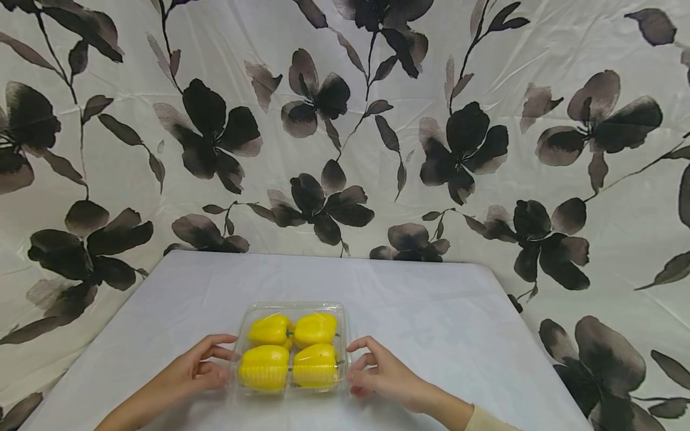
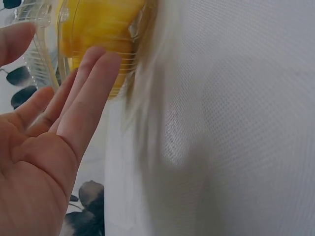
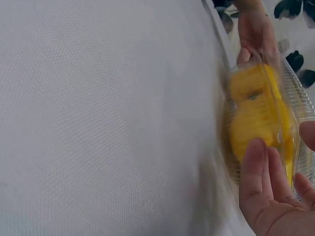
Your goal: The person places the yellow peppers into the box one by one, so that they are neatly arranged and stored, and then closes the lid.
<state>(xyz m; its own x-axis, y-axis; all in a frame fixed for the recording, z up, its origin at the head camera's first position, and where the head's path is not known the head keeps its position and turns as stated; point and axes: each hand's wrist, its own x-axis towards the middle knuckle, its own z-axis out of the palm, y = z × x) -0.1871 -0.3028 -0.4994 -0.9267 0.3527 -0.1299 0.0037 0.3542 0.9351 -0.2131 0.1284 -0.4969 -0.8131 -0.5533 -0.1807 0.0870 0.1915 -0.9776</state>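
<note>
A clear plastic clamshell box [image 1: 293,306] sits on the white table with several yellow bell peppers [image 1: 264,366] inside, set in two rows. At its left side is my left hand [image 1: 190,370], its fingers loosely extended toward the wall. My right hand [image 1: 387,376] is at the opposite side, fingers slightly bent. In the left wrist view the left hand [image 2: 44,152] has its fingers stretched out by the box's side; whether they touch it I cannot tell. The right wrist view has the right hand's fingertips [image 3: 255,152] close against the box, with the peppers [image 3: 253,125] blurred behind the plastic.
The white-covered table [image 1: 426,311] extends behind the box and to both sides. Its back edge meets a hanging cloth [image 1: 399,179] printed with dark flowers, which also shows along the left and right sides of the table.
</note>
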